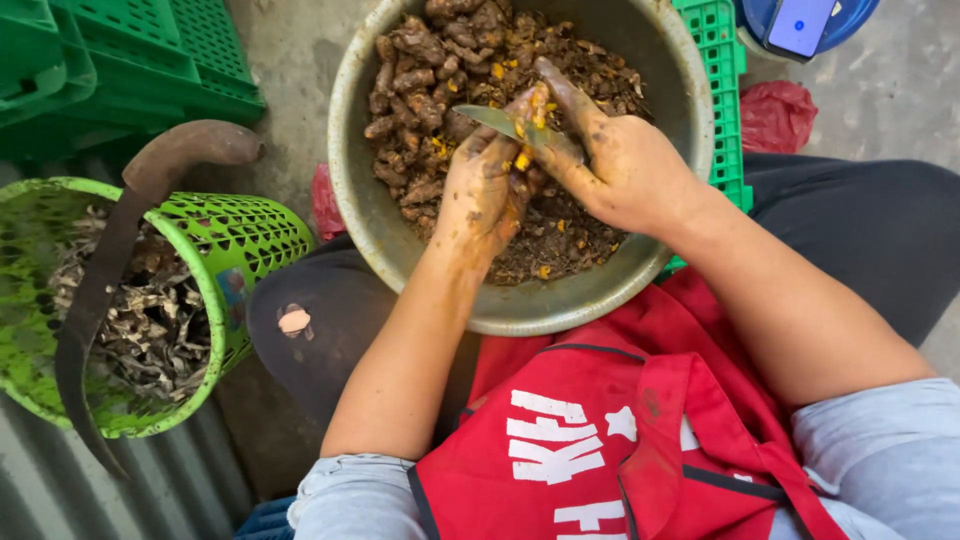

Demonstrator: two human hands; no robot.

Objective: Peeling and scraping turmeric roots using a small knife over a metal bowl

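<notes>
Left hand (483,195) closed around a muddy orange-fleshed root (522,160), right hand (625,170) gripping a short metal knife (510,125), both over the dented round metal basin (520,310) so peelings fall inside.

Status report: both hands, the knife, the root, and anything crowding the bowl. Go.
Right hand grips knife, blade pointing left. Left hand holds turmeric root against the blade, over metal bowl of roots. Green basket beside bowl, not obstructing.

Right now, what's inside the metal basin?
The basin holds brown roots and orange-flecked peelings. The left hand and right hand, holding a knife, cover the middle; the bottom is hidden.
</notes>
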